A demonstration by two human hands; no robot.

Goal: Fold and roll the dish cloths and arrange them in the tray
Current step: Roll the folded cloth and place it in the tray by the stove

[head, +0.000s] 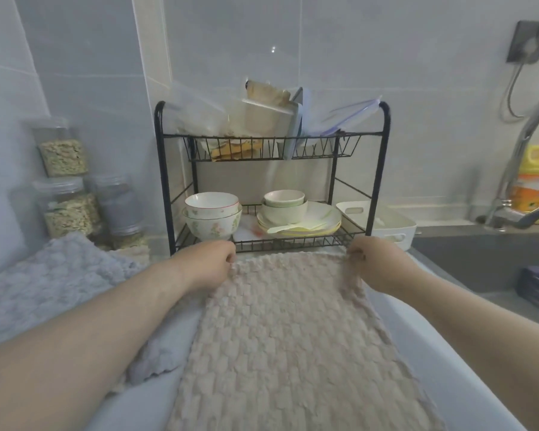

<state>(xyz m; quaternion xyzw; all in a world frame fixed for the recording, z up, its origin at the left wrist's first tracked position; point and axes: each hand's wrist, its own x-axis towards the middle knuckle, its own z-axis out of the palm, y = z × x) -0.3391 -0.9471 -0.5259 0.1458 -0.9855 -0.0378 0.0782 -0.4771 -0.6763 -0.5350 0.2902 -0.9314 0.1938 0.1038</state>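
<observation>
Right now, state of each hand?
Left hand: closed, pinching the far left corner of the beige dish cloth.
Right hand: closed, pinching the cloth's far right corner.

Two hands [212, 265], two cloths [287, 337], four bowls [212, 225], at least three jars [63, 155], one rack [383, 169], one tray [397, 227] and one bottle [534, 185] are counted.

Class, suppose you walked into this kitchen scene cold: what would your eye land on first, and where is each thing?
The beige dish cloth lies spread flat on the counter, centre, with the left hand and right hand pinching its far corners. Behind it stands a black wire rack with bowls and plates on its lower shelf. A bright yellow bottle sits far right by the tap.
</observation>
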